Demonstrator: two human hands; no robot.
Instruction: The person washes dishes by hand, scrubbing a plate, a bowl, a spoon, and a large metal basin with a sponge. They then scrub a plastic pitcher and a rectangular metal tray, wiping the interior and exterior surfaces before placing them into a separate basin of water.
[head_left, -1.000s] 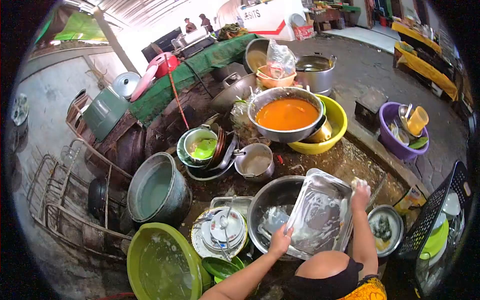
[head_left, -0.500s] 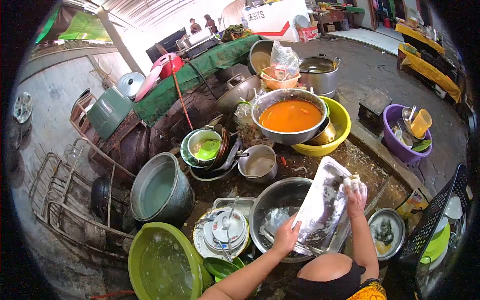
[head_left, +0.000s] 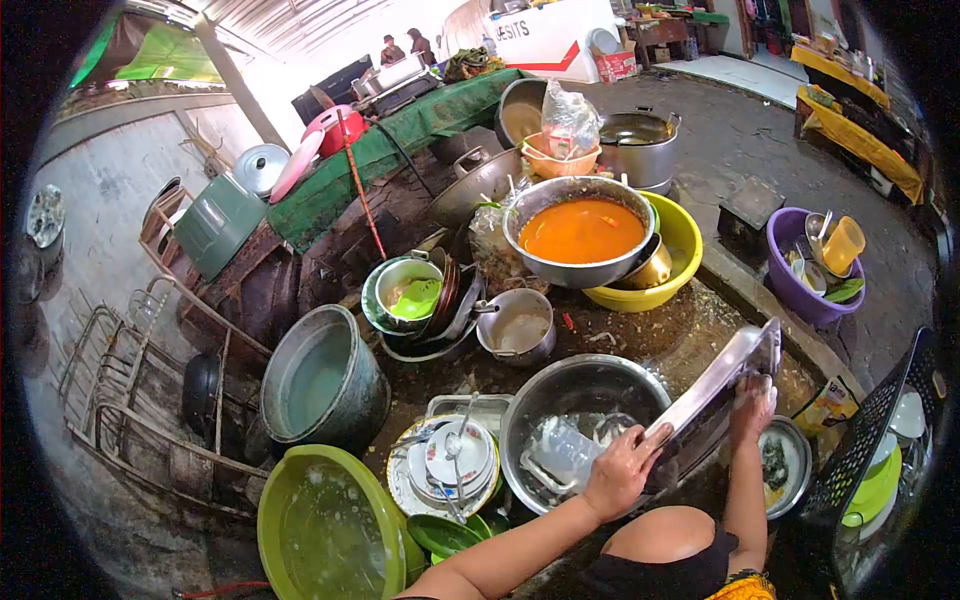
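A rectangular metal tray is tilted steeply on its side, its long edge toward me. My left hand grips its near edge, fingers closed round the rim. Against the tray's far, inner side is my right hand, its fingers curled and soapy; the pale sponge seen in it earlier is mostly hidden now. Left of the tray stands a large metal basin with clear plastic in it. Beside my right wrist is a small metal bowl with a dark scouring pad and suds.
Stacked plates and a green tub of water stand at the left. A pot of orange liquid rests over a yellow basin. At the right are a black crate and a purple basin.
The tray has turned from facing up to nearly edge-on and shifted right. Both hands have moved right with it, uncovering more of the metal basin.
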